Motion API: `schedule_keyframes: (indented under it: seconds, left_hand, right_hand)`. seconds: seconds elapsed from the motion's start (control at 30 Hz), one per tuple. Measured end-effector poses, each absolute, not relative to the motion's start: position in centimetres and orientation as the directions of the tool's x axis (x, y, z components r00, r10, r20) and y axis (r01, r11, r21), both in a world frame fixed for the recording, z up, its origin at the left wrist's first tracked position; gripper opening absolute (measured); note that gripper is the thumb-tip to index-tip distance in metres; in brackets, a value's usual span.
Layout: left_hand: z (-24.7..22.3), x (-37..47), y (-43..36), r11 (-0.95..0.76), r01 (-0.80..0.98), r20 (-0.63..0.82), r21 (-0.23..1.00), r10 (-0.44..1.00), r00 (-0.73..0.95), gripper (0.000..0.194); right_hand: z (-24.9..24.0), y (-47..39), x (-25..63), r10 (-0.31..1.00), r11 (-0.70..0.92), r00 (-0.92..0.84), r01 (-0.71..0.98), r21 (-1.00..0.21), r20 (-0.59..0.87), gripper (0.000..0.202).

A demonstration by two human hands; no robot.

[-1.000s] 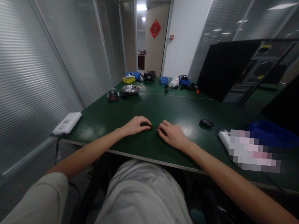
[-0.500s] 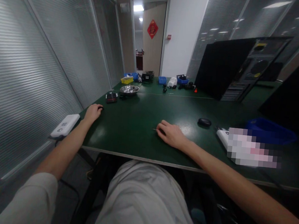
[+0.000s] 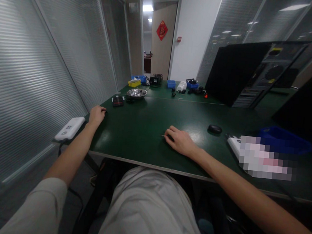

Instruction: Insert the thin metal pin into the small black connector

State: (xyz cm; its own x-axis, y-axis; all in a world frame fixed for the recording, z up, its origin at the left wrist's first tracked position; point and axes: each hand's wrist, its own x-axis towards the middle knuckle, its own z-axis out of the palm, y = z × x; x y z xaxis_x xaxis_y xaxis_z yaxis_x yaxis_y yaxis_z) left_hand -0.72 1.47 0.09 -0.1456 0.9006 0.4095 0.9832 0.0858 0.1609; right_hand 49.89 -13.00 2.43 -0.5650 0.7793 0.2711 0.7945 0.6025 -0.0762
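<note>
My left hand [image 3: 97, 115] rests at the left edge of the green table [image 3: 131, 140], its fingers curled round a small dark thing [image 3: 105, 111] that I cannot make out. Near the middle of the table lies my right hand [image 3: 178, 139], thumb and fingers pinched on a thin, light-coloured stick [image 3: 162, 135] that points left. A black oval case [image 3: 214, 129] is on the table to the right of my right hand. Beyond my left hand are a dark flat box [image 3: 118, 101] and a round metal dish [image 3: 136, 93] with small pieces in it.
At the back stand a yellow tray [image 3: 134, 83], a small blue box [image 3: 171, 84] and a blue basket [image 3: 192, 84]. A black computer case [image 3: 234, 73] and a blue tray [image 3: 284, 139] are on the right. A white power strip [image 3: 70, 128] is beside the left edge.
The view has shifted slightly. My left hand has moved a little away from me along the table's edge, and less of the dark thing shows. My right hand has barely moved.
</note>
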Motion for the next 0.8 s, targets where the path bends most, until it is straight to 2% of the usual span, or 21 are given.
schedule_keyframes:
  seconds: [0.5,0.8]
  left_hand:
    - [0.8,1.0,0.6,0.101,0.995,0.370,0.002,0.924,-0.095,0.039]
    - [1.2,1.7,0.2,0.158,0.987,0.373,-0.001,0.916,-0.146,0.040]
  right_hand:
    - [2.4,-13.0,49.9,0.778,0.605,-0.569,0.793,-0.071,0.268,0.027]
    - [2.5,-13.1,49.9,0.781,0.602,-0.566,0.794,-0.080,0.264,0.025]
